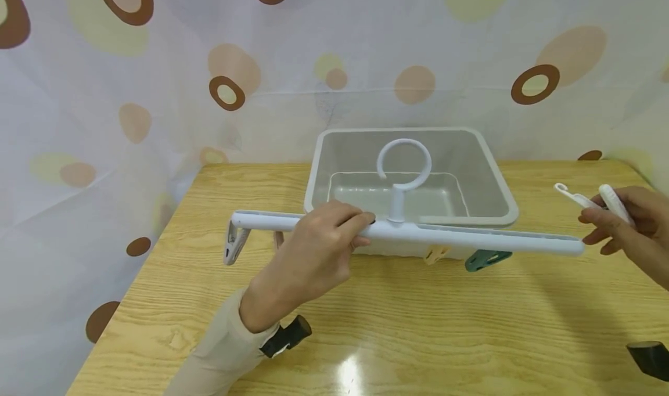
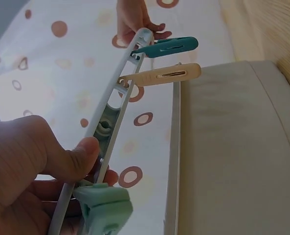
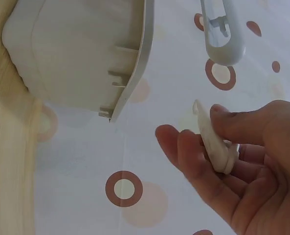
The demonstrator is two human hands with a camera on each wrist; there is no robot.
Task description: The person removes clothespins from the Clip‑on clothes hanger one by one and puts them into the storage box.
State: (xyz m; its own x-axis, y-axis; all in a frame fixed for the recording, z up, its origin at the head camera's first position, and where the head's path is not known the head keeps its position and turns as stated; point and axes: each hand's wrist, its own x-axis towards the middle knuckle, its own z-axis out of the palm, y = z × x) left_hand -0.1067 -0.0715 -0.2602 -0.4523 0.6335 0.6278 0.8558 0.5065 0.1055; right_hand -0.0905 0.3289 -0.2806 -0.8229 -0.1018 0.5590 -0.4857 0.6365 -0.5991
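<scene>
My left hand [image 1: 326, 239] grips the middle of a white hanger [image 1: 470, 236], a long slotted bar with a round hook [image 1: 430, 162] on top. From its underside hang a pale grey clip [image 1: 235, 244] at the left end, a beige clip [image 2: 164, 74] and a teal clip [image 2: 169, 47]. A light green clip [image 2: 105, 208] shows just beside the left fingers in the left wrist view. Off the bar's right end, my right hand [image 1: 635, 222] pinches a white clip [image 3: 213, 139] between thumb and fingers, apart from the bar. A hooked end of that clip sticks out toward the left.
Behind the hanger, a light grey plastic bin [image 1: 504, 181] stands on the wood-grain table [image 1: 418, 326]. A patterned white cloth [image 1: 292, 47] with brown and beige ovals hangs behind and at the left of the table.
</scene>
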